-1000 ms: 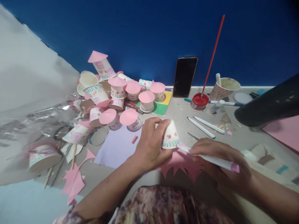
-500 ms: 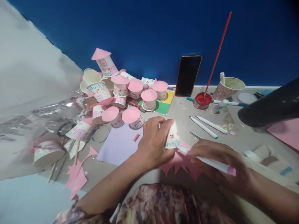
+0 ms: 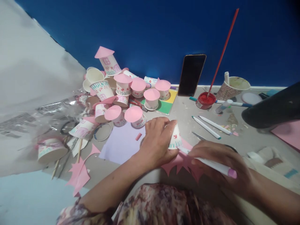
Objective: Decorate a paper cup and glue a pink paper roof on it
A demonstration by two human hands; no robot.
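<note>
My left hand (image 3: 157,142) is wrapped round an upturned white paper cup (image 3: 175,139) drawn with red flowers and green grass. The cup stands on a jagged piece of pink paper (image 3: 181,162) at the table's near edge. My right hand (image 3: 217,159) grips a white marker with a pink cap (image 3: 211,162); its tip touches the pink paper at the cup's base. A lilac sheet (image 3: 120,142) lies just left of my left hand.
A heap of decorated cups with pink paper roofs (image 3: 122,90) fills the back left. A phone (image 3: 191,75) leans on the blue wall. A red paint pot with a long red stick (image 3: 205,100), a patterned cup (image 3: 231,87), loose markers (image 3: 206,125), pink scraps (image 3: 79,175) and a black object (image 3: 274,109) surround the work area.
The view has drifted slightly, so everything sits a little further right. Both hands keep their hold on the cup and marker, almost still.
</note>
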